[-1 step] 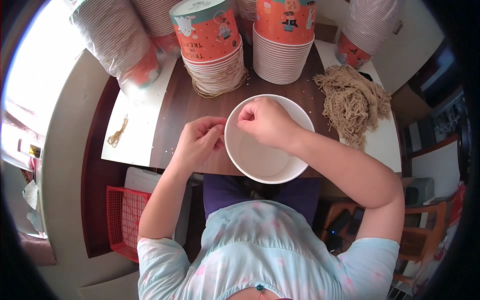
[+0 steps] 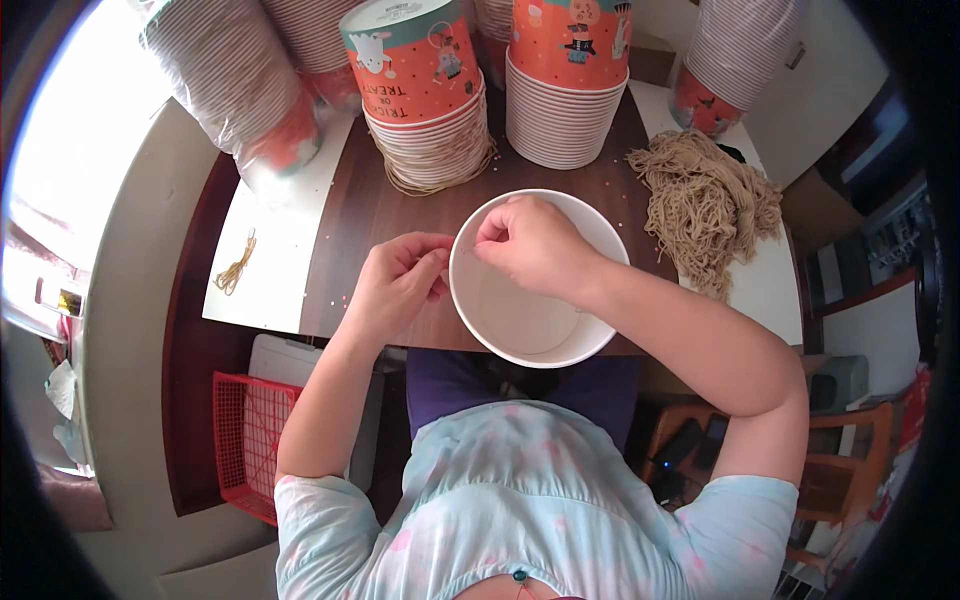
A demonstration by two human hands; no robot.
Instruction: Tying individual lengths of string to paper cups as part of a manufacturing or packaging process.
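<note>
A white-lined paper bucket (image 2: 525, 320) sits at the table's near edge, its round mouth tilted up toward me. My left hand (image 2: 400, 285) is at the bucket's outer left side, thumb and fingers pinched together by the wall. Inside the mouth, my right hand (image 2: 530, 245) is closed in a pinch close to the left inner wall, opposite the left fingertips. Whatever either pinch holds is too small or hidden to make out. Past the bucket stands an upside-down stack of orange printed paper buckets (image 2: 415, 85), with tan cords (image 2: 435, 165) looped round its lower rims.
Another stack of buckets (image 2: 565, 110) stands beside it. Plastic-wrapped stacks (image 2: 225, 90) rise at the far left, one more (image 2: 735, 60) at far right. A heap of tan cords (image 2: 705, 205) lies on the right, a small cord bundle (image 2: 236, 265) on the left. Below is a red basket (image 2: 255, 440).
</note>
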